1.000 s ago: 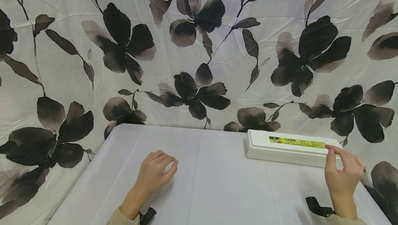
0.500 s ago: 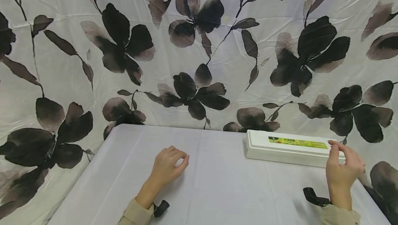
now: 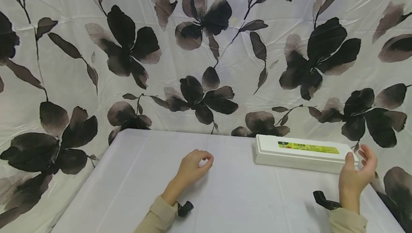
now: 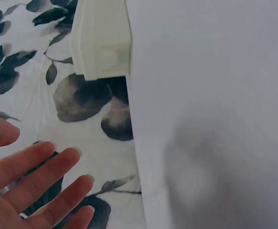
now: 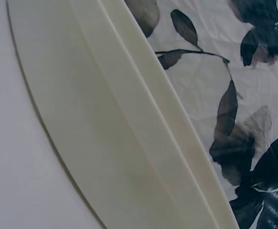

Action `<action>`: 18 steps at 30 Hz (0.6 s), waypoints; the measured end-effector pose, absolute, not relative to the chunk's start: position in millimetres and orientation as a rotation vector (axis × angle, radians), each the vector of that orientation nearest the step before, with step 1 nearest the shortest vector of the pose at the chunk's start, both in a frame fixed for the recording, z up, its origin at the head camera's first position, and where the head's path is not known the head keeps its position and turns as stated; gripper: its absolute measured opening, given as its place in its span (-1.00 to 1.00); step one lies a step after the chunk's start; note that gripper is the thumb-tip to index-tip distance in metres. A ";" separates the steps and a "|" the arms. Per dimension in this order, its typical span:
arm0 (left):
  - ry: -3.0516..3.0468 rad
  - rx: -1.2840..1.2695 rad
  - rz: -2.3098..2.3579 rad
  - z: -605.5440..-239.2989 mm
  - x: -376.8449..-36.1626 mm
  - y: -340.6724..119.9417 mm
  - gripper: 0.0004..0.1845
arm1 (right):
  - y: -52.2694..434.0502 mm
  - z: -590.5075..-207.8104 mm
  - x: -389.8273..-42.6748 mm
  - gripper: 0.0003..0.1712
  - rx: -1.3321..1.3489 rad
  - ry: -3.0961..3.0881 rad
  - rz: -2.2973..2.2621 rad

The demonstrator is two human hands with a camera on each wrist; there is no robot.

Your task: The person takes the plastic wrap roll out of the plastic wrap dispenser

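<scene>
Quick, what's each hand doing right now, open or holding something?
Left hand: open, holding nothing.
Right hand: open, by the white box; contact can't be told.

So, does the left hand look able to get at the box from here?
Probably yes, with a reach rightward: only tabletop shows between the left hand and the box, and the right hand is by its far end.

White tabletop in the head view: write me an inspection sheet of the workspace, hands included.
Surface: white tabletop, faint creases.
Job's things: long white box by the far edge, on the right; yellow-green label on top, its print too small to read.
Clutter: nothing seen.
Hands: left hand holds nothing, above the tabletop; right hand at the box's right end, contact unclear.
Cables: nothing seen.
Surroundings: floral cloth backdrop behind.
</scene>
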State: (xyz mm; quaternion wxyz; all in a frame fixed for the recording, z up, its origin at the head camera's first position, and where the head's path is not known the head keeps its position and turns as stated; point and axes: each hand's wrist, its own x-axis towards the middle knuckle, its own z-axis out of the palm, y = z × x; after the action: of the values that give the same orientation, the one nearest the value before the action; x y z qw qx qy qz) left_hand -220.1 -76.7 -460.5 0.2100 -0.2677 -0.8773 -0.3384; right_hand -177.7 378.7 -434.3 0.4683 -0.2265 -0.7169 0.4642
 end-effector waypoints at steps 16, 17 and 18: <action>-2.515 -0.784 -1.812 -486.7 -238.7 4.3 -0.41 | 396.1 -472.0 -187.8 -0.21 -0.608 -1.564 1.800; -2.516 -0.768 -1.836 -487.6 -239.1 9.7 -0.39 | 397.0 -473.5 -188.6 -0.20 -0.608 -1.558 1.812; -2.515 -0.755 -1.857 -488.1 -239.4 14.9 -0.36 | 397.7 -474.6 -189.1 -0.20 -0.606 -1.546 1.826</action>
State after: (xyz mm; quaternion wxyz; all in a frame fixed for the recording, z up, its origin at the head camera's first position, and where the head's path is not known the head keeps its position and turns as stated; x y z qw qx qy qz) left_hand -239.4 14.9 -488.1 -0.0373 -0.2345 -0.7816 -0.5769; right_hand -189.1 397.7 -474.6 0.3304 -0.2317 -0.5913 0.6982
